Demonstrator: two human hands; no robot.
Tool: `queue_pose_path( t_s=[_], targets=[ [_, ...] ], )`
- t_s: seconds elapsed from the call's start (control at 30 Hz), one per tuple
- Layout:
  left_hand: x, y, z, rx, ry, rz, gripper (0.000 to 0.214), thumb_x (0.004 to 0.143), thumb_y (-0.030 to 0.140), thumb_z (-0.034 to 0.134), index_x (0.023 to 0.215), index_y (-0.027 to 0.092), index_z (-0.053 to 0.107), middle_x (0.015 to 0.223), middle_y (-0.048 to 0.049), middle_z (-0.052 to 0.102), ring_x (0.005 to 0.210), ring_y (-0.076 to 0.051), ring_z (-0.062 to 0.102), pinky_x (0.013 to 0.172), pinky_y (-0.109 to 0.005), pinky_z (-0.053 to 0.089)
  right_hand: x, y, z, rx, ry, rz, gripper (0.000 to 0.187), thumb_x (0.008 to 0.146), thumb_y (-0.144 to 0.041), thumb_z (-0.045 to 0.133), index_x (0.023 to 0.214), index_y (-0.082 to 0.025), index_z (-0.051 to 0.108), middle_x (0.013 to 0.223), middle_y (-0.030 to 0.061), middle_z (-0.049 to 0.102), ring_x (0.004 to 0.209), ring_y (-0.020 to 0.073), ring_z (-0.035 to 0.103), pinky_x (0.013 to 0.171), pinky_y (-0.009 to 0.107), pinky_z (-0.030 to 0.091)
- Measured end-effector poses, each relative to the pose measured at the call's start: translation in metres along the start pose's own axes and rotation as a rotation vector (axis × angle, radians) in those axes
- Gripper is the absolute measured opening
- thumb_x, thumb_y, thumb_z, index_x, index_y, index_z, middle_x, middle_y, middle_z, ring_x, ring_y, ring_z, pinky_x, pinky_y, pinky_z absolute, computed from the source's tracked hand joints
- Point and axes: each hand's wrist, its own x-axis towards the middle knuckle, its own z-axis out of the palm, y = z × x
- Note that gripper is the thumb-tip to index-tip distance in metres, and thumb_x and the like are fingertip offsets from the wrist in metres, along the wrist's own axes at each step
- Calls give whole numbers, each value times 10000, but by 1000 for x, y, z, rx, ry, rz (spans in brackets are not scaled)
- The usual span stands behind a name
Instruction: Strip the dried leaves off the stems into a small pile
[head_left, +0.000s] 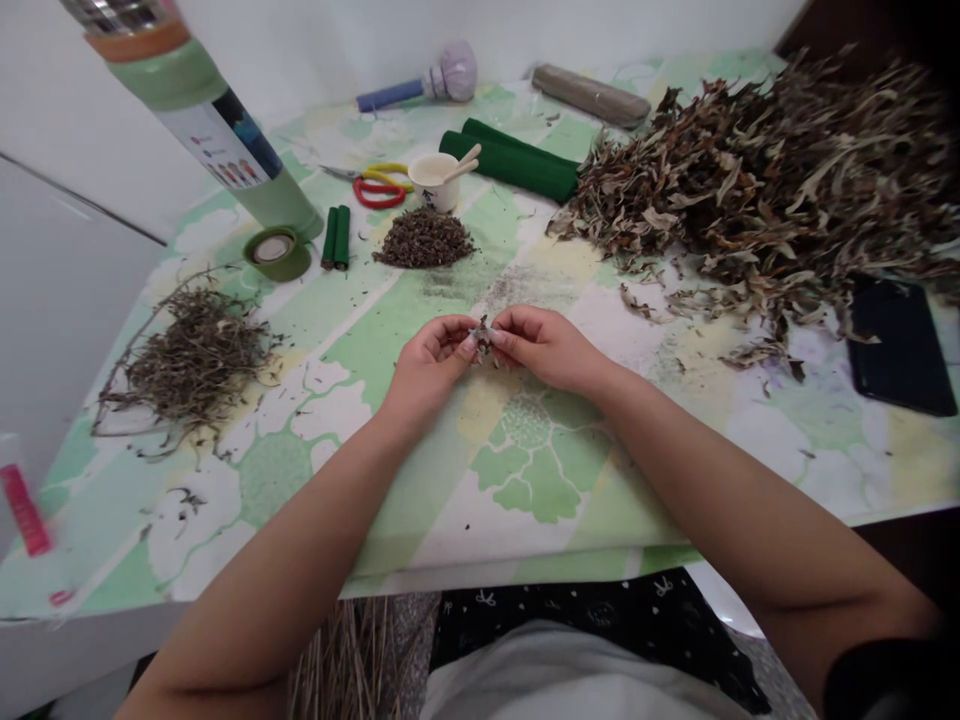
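Between my two hands, above the middle of the flowered tablecloth (442, 500), is a small crumpled dried leaf (482, 338). My left hand (439, 358) pinches its left side between thumb and fingers. On the other side my right hand (544, 345) pinches it the same way, the fingertips nearly meeting. Just beyond the hands sits a small heap of dark crumbled leaf bits (424, 238), with fine dust scattered to its right. A large pile of dried leaves (750, 180) spreads over the right back of the table.
At left lie a heap of dry stems (195, 355) and a tall green flask (255, 170) with its cap (276, 252). Green rolls (335, 238), scissors (379, 187), a white cup (435, 180), a green felt roll (510, 165) and a purple-headed tool (450, 72) stand behind. A phone (900, 345) lies right.
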Motion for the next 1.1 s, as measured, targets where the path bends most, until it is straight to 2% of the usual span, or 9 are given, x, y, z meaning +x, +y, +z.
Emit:
queue_pose_path(
  t_s=[0.27,0.57,0.7,0.9,1.1],
  targets=[
    [0,-2,-1,12,15,13,223,714,282,672,897,184,589,839,-6,606,743,-98,573,744,-243,468,0,-1,6,-4,-68,33,198,879,-310,460,744,-173,505,626,-12,563,544,94,478,518,217,374],
    [0,5,2,-196,-8,-97,225,675,222,709,859,175,588,764,15,581,619,-56,526,650,-191,463,2,3,6,71,-74,43,228,905,-321,438,751,-165,498,632,-9,554,543,85,468,524,214,377],
    [0,6,1,-227,-1,-123,220,675,216,710,852,179,585,767,12,586,633,-64,533,652,-197,466,2,3,4,130,-53,33,256,902,-355,447,738,-164,490,635,-7,555,543,85,468,538,224,388],
    [0,6,1,-227,-12,-124,226,674,226,711,855,177,584,771,11,592,630,-63,526,656,-203,461,1,-1,0,248,-51,27,281,820,-432,564,830,-152,552,662,-3,574,554,81,482,547,229,405],
    [0,4,1,-211,-21,-128,242,659,243,728,845,166,593,748,12,589,616,-59,529,642,-196,460,-1,-2,-1,290,-42,39,260,723,-370,678,801,-145,573,664,3,583,585,90,508,577,243,420]
  ],
)
